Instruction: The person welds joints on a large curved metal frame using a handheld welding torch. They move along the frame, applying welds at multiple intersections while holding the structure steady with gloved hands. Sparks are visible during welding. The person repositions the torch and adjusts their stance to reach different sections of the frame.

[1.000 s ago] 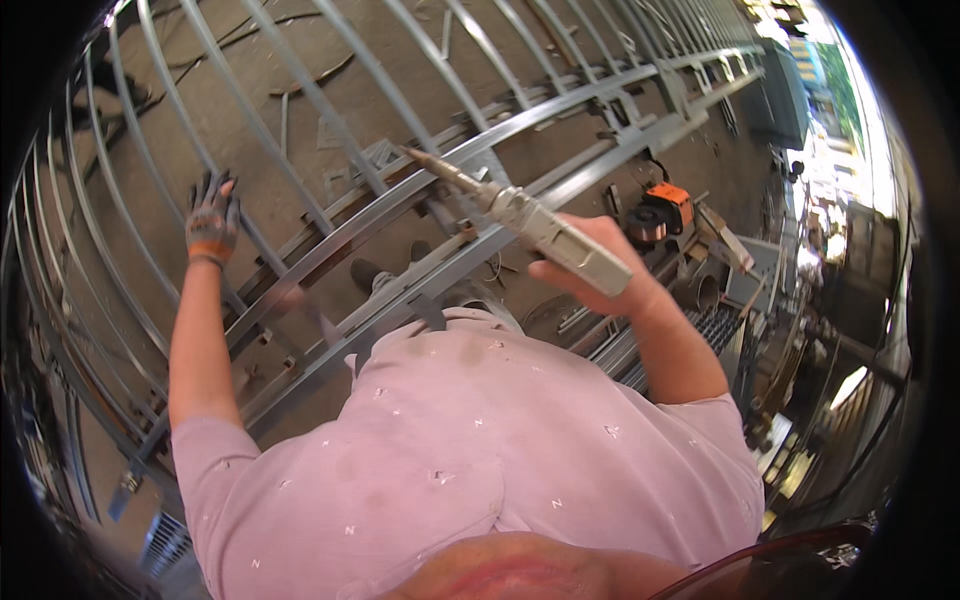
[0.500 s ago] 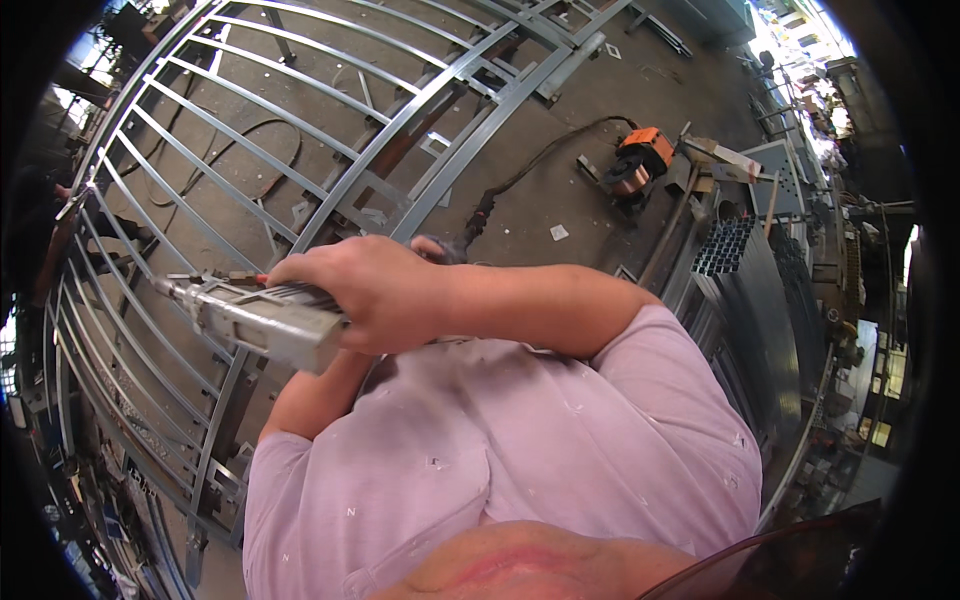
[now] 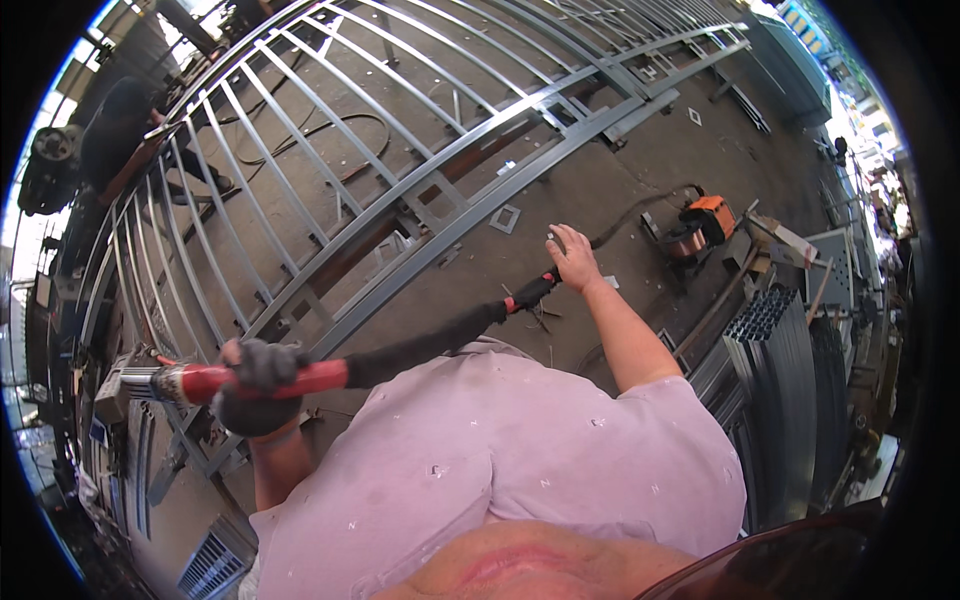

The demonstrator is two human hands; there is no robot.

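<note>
Bright daylight flooded in from the upper right, glaring there; fisheye bending curved the edges, and focus stayed sharp.

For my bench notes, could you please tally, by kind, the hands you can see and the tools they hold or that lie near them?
Gloved hands: 1, the left hand
Bare hands: 1, the right hand
Long red and black tools held in both hands: 1, the power tool
Orange machines on the floor: 1, the orange machine
Total: 4
</note>
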